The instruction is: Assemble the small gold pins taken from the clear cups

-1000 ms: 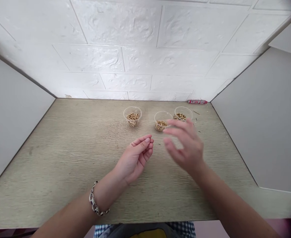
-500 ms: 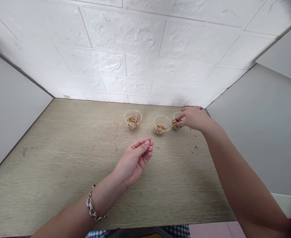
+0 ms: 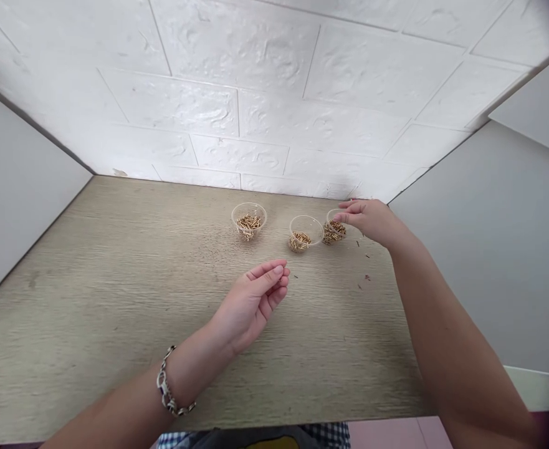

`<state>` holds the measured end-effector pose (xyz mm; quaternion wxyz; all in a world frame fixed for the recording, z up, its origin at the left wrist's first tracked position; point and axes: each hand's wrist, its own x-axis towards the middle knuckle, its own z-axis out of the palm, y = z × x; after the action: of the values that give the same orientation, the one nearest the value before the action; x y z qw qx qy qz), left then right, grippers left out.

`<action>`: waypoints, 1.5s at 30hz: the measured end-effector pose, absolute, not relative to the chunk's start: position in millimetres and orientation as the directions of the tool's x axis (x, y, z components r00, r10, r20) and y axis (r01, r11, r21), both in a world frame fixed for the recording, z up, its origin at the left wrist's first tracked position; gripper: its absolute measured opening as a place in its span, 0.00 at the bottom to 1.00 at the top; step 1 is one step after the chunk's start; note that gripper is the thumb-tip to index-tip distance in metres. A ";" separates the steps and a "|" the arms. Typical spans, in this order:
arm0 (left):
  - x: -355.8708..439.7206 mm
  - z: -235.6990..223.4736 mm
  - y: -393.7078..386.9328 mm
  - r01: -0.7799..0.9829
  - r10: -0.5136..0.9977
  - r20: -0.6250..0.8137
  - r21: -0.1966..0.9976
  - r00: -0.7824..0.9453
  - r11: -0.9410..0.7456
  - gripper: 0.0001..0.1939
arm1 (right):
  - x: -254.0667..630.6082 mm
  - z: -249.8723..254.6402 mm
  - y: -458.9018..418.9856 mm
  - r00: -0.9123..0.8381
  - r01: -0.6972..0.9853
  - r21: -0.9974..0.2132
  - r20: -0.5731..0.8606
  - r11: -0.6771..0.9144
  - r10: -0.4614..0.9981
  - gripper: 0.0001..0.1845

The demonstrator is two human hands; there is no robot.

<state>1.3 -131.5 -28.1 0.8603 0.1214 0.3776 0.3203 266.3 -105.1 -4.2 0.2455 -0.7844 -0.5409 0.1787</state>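
My left hand [image 3: 255,302] is raised over the middle of the table, its thumb and fingertips pinched together. Whatever they hold is too small and too covered to name. At the right, my right hand [image 3: 370,219] hangs over the rim of a small clear plastic cup [image 3: 334,233] filled with tiny gold-coloured metal pins. Its fingertips are drawn close together, and anything between them is hidden. Just left of it stands a second clear cup [image 3: 301,242] with similar gold pieces. A third clear cup [image 3: 248,226], also part-filled with them, sits farther left.
The wood-grain table [image 3: 129,262] meets a white brick-pattern wall [image 3: 199,106] behind the cups. Grey panels bound it at left and right [image 3: 480,237]. Several dark slivers and a small reddish scrap [image 3: 367,277] lie near the right cup.
My right hand has lifted slightly out of the right cup, and its fingertips now show near the rim. My left hand keeps its pinch. The view has shifted a little.
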 end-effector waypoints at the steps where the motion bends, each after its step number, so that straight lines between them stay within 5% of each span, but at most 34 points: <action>1: 1.4 -28.6 -131.5 -0.456 0.641 -0.573 0.452 0.511 0.767 0.05 | 264.7 -1.6 -107.9 0.383 0.720 -0.622 -0.014 -0.307 0.924 0.14; 7: 1.9 -31.6 -130.6 -0.444 0.616 -0.570 0.427 0.543 0.787 0.04 | 250.7 8.3 -129.7 0.430 0.424 -0.888 0.023 -0.180 0.902 0.17; 11: 2.3 -32.0 -130.9 -0.443 0.615 -0.560 0.427 0.556 0.788 0.04 | 218.9 2.9 -143.7 0.297 0.018 -0.998 0.060 0.057 0.953 0.14; 14: 2.4 -31.7 -131.3 -0.449 0.619 -0.556 0.427 0.554 0.785 0.04 | 188.8 -4.2 -154.6 0.263 -0.236 -0.969 0.012 0.076 0.965 0.13; 19: 3.0 -32.4 -130.7 -0.479 0.649 -0.557 0.440 0.519 0.760 0.05 | 156.2 -23.3 -167.5 0.102 -0.633 -0.751 -0.320 -0.186 0.942 0.12; 23: 3.0 -34.6 -129.7 -0.500 0.675 -0.530 0.455 0.513 0.737 0.04 | 146.6 -37.6 -167.6 -0.001 -0.741 -0.585 -0.490 -0.330 0.872 0.07; 26: 2.5 -36.3 -128.7 -0.522 0.696 -0.512 0.461 0.504 0.717 0.04 | 144.8 -38.6 -166.2 -0.036 -0.772 -0.535 -0.501 -0.342 0.865 0.13; 34: 2.7 -33.7 -126.8 -0.529 0.706 -0.529 0.471 0.471 0.706 0.05 | 150.6 -22.7 -168.9 -0.071 -0.743 -0.562 -0.474 -0.364 0.877 0.28; 39: 3.9 -33.6 -128.5 -0.516 0.703 -0.544 0.481 0.459 0.709 0.05 | 148.5 -29.7 -172.5 0.000 -0.622 -0.713 -0.412 -0.322 0.911 0.16; 41: 4.6 -33.5 -129.3 -0.508 0.699 -0.549 0.484 0.457 0.713 0.05 | 144.9 -34.3 -176.0 0.066 -0.405 -0.872 -0.327 -0.274 0.943 0.11; 43: 5.5 -33.4 -130.3 -0.503 0.701 -0.543 0.490 0.463 0.712 0.05 | 140.1 -37.8 -180.2 0.154 -0.016 -0.987 -0.158 -0.157 0.975 0.09; 45: 6.3 -33.5 -131.6 -0.500 0.707 -0.532 0.501 0.466 0.707 0.05 | 135.2 -39.9 -183.8 0.181 0.399 -0.917 0.101 0.021 0.978 0.05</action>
<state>6.3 -131.6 -33.5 0.8450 0.1387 0.3733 0.3570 135.2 -183.8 -39.9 0.4517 -0.6218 -0.5535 0.3207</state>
